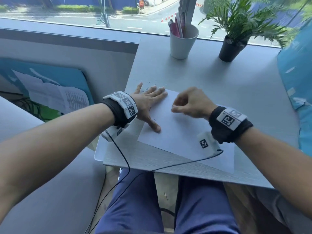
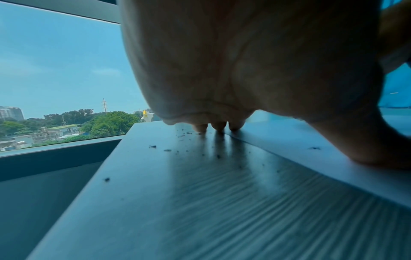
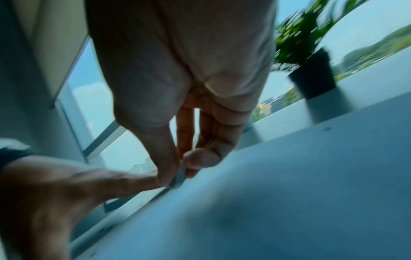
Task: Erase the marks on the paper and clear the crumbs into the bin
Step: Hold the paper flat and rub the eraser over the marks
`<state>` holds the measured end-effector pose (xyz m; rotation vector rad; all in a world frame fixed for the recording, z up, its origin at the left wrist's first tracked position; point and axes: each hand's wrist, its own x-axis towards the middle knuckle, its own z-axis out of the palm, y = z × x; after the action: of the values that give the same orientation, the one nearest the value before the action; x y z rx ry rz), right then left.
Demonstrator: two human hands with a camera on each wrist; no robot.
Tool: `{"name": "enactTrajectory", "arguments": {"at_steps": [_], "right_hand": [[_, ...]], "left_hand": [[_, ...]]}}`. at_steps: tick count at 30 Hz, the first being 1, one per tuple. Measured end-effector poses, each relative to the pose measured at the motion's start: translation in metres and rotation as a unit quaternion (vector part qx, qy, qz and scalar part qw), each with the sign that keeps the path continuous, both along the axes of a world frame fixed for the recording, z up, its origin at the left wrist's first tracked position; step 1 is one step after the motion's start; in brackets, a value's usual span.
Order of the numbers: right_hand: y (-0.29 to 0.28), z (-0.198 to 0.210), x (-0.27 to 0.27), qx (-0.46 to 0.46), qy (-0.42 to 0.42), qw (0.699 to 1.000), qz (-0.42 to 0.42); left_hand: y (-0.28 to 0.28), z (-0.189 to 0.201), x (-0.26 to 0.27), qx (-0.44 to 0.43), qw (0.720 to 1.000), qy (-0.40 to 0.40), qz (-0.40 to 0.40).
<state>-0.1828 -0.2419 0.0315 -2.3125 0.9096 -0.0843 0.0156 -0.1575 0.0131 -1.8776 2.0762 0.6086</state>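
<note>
Paper lies flat on the table, under both hands and skewed to the table's near edge. I hold it there so it cannot slide while I rub.

My left hand is spread flat, fingers straight, on the sheet's far left corner; the thumb presses on the sheet toward me and the fingertips reach the corner's edge. I judge this is purely an anchor.

My right hand is just to the right of the left fingers, curled over the sheet. The right wrist view shows thumb and forefinger pinching a small pale eraser, its tip down on the paper right beside the left fingertips. That view is blurred, so I cannot say how hard it bears.

Crumbs lie scattered on the bare table beyond and beneath the left hand, with one speck on the paper by the left thumb. I see no marks under the eraser.

A white cup of pens and a potted plant stand well beyond both hands by the window. No bin is plainly in view; sweeping is, in my judgement, not yet begun.
</note>
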Motion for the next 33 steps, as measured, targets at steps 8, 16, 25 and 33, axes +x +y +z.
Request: {"name": "enactTrajectory", "arguments": {"at_steps": [8,16,25,33], "right_hand": [[-0.024,-0.007,-0.028,0.044,0.029,0.995,-0.09],[0.009,0.001,0.006,-0.005,0.009,0.999,-0.032],[0.059,-0.006,0.023,0.027,0.023,0.998,0.048],[0.053,-0.003,0.024,-0.011,0.028,0.999,0.041]], "left_hand": [[0.026,0.0,0.003,-0.087,0.995,0.03,-0.038],[0.027,0.005,0.0,-0.01,0.998,-0.012,-0.059],[0.023,0.011,-0.01,0.004,0.993,-0.092,-0.069],[0.024,0.008,-0.007,0.006,0.992,-0.105,-0.065]]}}
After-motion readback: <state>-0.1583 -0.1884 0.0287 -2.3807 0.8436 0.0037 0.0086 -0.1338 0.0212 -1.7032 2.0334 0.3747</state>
